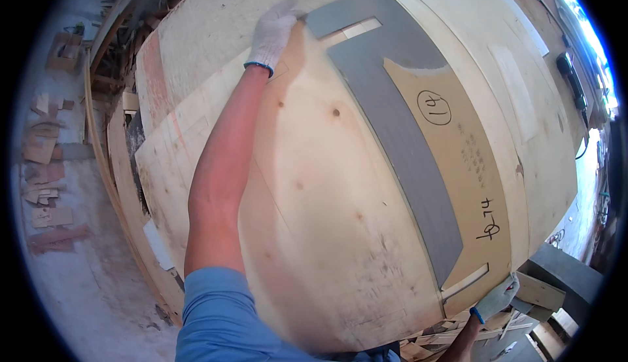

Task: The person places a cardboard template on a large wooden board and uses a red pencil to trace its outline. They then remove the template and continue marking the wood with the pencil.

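Observation:
A long template (484,165), tan with grey patches and handwritten marks, lies on a pale plywood sheet (314,165). It has a slot near each end. My left hand (275,31), in a white knitted glove with a blue cuff, reaches to its far left corner. The fingers look stretched out, partly blurred, with the tips beside that corner. At the template's near right corner, my gloved right hand (496,298) has its fingers curled against the edge. A small red spot shows at those fingers; what they hold is unclear.
Another plywood sheet (196,61) shows at the far left. A dark handheld tool (572,84) with a cord rests at the right edge. Wood scraps (49,172) lie on the floor at left. A grey beam (566,273) and boards stand near my right hand.

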Available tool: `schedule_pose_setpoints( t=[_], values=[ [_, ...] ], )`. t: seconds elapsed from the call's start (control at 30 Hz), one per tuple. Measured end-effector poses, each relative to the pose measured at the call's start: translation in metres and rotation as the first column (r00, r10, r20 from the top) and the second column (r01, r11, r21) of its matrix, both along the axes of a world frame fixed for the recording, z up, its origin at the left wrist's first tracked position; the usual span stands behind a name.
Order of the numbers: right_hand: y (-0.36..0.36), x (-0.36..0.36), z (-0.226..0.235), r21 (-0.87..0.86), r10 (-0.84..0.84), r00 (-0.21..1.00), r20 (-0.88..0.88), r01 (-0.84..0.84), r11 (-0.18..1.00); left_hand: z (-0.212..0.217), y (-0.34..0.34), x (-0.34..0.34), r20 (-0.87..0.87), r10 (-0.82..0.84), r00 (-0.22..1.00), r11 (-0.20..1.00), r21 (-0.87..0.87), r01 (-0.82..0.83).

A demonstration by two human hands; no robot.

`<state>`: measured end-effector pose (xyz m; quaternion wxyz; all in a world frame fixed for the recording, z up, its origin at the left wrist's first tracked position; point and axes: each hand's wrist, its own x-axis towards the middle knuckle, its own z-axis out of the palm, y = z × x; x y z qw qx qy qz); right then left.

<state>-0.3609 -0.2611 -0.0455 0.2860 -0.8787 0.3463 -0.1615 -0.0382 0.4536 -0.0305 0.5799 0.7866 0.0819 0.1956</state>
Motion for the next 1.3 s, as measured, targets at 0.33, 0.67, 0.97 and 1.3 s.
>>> schedule_pose_setpoints(
  t=[0.33, 0.67, 0.97, 1.3],
  values=[
    [-0.007, -0.005, -0.002, -0.085, 0.112, 0.992, 0.054, -0.108, 0.991, 0.002, -0.007, -0.001, 0.006, 0.026, 1.0, 0.972, 0.232, -0.026],
    [-0.002, -0.004, 0.002, -0.175, 0.116, 0.993, -0.016, -0.117, 0.978, -0.005, 0.002, -0.005, 0.018, 0.055, 0.998, 0.969, 0.242, -0.057],
    [-0.008, -0.009, -0.007, -0.346, 0.266, 0.964, -0.002, -0.251, 0.904, -0.001, -0.013, 0.008, -0.145, 0.148, 0.978, 0.09, 0.987, 0.133],
    [0.021, 0.007, -0.014, 0.247, -0.198, 0.952, 0.231, 0.14, 0.959, -0.065, 0.125, 0.083, -0.254, -0.138, 0.957, 0.933, 0.29, 0.212]
  ],
)
